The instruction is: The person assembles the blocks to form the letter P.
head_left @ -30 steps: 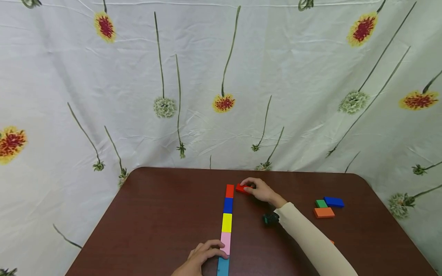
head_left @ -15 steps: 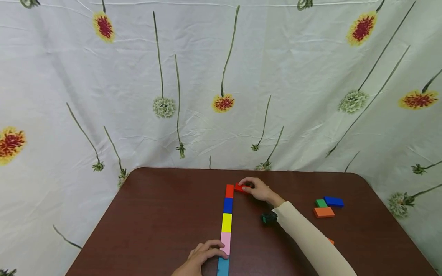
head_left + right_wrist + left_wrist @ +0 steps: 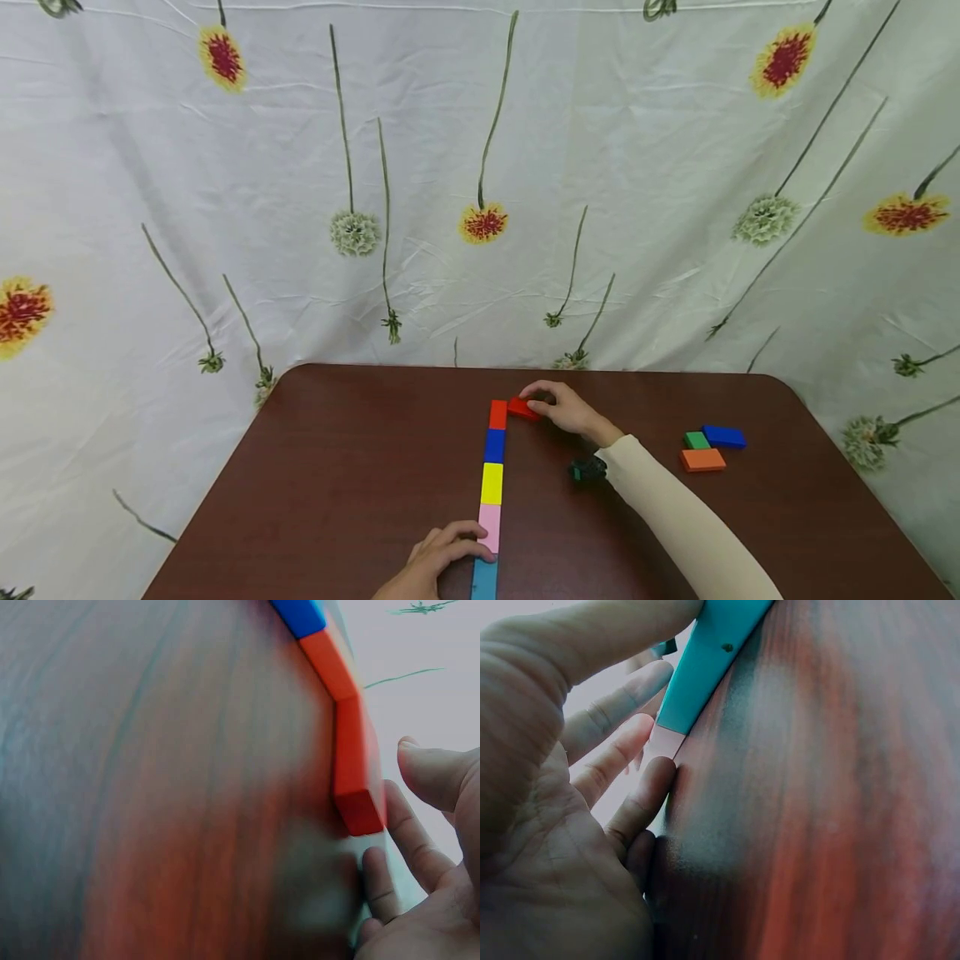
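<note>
A straight row of blocks runs away from me: light blue (image 3: 484,581), pink (image 3: 491,517), yellow (image 3: 492,483), blue (image 3: 494,447) and orange-red (image 3: 498,414). My left hand (image 3: 442,557) rests at the near end, its fingertips touching the pink and light blue blocks. At the far end, a red block (image 3: 517,407) lies angled to the right, its end meeting the row's last block. My right hand (image 3: 566,410) is just right of that red block. In the right wrist view its thumb (image 3: 435,772) stands apart from the red block (image 3: 352,750), with fingers beside and behind it.
Toward the right of the brown table (image 3: 360,450) lie a green block (image 3: 696,439), a blue block (image 3: 724,437) and an orange block (image 3: 702,460), close together. Behind the table hangs a white flowered cloth (image 3: 420,167).
The red block has shifted slightly left and turned until it meets the end of the row. My right hand moved left with it, then slightly away. My left hand stays in place.
</note>
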A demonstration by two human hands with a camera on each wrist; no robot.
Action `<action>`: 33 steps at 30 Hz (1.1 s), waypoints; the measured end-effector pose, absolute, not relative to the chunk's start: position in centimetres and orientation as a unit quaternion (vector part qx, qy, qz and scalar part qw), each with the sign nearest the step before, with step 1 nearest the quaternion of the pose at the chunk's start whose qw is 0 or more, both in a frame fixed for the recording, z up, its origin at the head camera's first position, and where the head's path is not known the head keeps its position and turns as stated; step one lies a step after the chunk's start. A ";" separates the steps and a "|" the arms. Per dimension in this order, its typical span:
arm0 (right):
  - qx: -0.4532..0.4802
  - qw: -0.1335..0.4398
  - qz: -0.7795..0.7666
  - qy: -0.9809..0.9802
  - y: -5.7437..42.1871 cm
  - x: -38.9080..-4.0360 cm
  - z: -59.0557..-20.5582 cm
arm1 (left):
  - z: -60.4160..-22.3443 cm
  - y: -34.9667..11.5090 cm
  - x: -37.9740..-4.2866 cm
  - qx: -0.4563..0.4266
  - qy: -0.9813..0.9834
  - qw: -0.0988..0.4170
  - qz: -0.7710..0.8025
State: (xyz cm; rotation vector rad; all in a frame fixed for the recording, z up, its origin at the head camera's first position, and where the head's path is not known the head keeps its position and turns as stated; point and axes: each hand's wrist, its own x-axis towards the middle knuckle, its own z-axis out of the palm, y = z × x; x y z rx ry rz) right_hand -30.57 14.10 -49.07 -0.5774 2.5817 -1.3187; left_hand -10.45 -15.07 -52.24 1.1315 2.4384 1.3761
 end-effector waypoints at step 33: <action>-0.236 0.124 -0.440 0.858 28.4 -24.3 -45.1 | -51.4 -14.8 -10.1 0.348 0.814 0.083 0.457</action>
